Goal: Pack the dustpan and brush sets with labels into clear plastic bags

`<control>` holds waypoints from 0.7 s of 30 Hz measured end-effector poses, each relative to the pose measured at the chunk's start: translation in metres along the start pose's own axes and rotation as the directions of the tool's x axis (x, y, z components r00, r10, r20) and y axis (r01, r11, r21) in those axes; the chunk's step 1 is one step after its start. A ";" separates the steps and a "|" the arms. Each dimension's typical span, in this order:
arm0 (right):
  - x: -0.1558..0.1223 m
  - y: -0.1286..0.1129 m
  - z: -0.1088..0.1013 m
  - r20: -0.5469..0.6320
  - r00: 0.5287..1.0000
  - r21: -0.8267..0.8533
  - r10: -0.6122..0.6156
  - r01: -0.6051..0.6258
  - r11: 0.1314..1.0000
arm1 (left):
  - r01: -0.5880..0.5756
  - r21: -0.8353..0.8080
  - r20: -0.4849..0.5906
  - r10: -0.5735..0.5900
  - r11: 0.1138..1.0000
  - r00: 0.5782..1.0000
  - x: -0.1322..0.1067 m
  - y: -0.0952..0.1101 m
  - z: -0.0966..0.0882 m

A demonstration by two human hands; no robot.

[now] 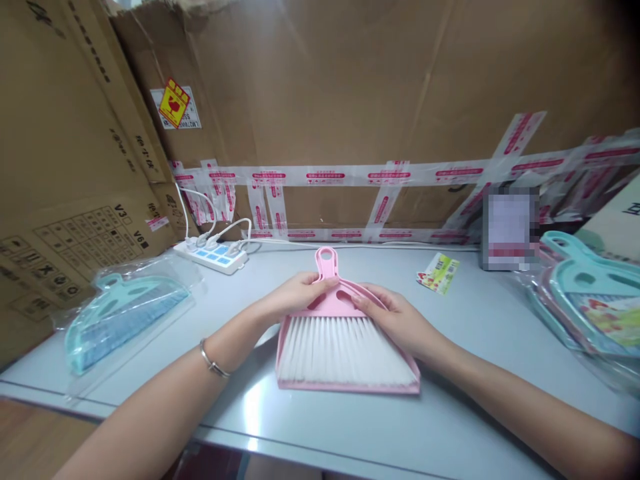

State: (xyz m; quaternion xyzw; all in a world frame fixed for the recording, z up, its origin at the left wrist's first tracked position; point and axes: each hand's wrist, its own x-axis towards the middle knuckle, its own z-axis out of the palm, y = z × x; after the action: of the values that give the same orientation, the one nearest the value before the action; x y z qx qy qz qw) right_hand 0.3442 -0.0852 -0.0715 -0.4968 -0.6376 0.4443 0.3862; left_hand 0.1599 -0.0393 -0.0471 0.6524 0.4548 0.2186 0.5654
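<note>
A pink hand brush (345,347) with white bristles lies nested in a matching pink dustpan (350,387), bristles pointing toward me, in the middle of the table. From the left, my left hand (303,291) grips the set at the base of its handle, thumb on top. My right hand (393,313) holds the right shoulder, its thumb near an oval hole in the brush and its fingers round the dustpan's edge. The undersides of both hands' grips are hidden.
Left is a bagged teal brush-and-dustpan set (107,300); several more sets (595,280) are stacked right. A white power strip (213,257), a printed card (440,272) and a blurred upright device (509,227) stand or lie farther back. Large cardboard boxes (320,87) wall off the rear.
</note>
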 end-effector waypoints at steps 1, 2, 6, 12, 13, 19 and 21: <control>0.000 0.000 0.000 -0.002 1.000 -0.010 0.001 -0.001 1.000 | -0.004 0.007 -0.004 0.004 1.000 1.000 0.001 -0.001 0.000; 0.000 -0.001 0.000 -0.005 1.000 -0.019 -0.001 0.001 1.000 | -0.009 0.013 -0.009 0.009 1.000 1.000 0.002 -0.001 0.000; 0.000 0.000 0.000 -0.009 1.000 -0.036 -0.006 0.005 0.999 | 0.010 0.004 -0.021 -0.010 1.000 1.000 0.004 -0.001 0.001; 0.002 0.000 0.001 -0.012 1.000 -0.025 -0.013 0.013 1.000 | 0.045 -0.052 0.011 -0.044 0.998 0.999 0.005 -0.003 0.000; 0.002 0.000 0.001 -0.014 1.000 -0.023 -0.010 0.010 1.000 | 0.039 -0.060 0.018 -0.038 0.997 0.999 0.005 -0.003 0.000; -0.001 -0.002 -0.001 0.074 0.992 0.113 0.099 -0.107 0.988 | -0.035 -0.009 0.013 0.035 0.999 0.999 0.002 -0.001 0.001; -0.002 -0.002 -0.001 0.097 0.991 0.115 0.095 -0.106 0.988 | -0.045 0.007 0.051 0.045 0.999 0.998 0.002 -0.002 0.002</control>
State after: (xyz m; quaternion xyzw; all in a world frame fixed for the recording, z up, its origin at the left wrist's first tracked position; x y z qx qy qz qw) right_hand 0.3446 -0.0871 -0.0696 -0.4833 -0.6010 0.5229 0.3629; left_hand 0.1618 -0.0389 -0.0495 0.6701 0.4266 0.2128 0.5690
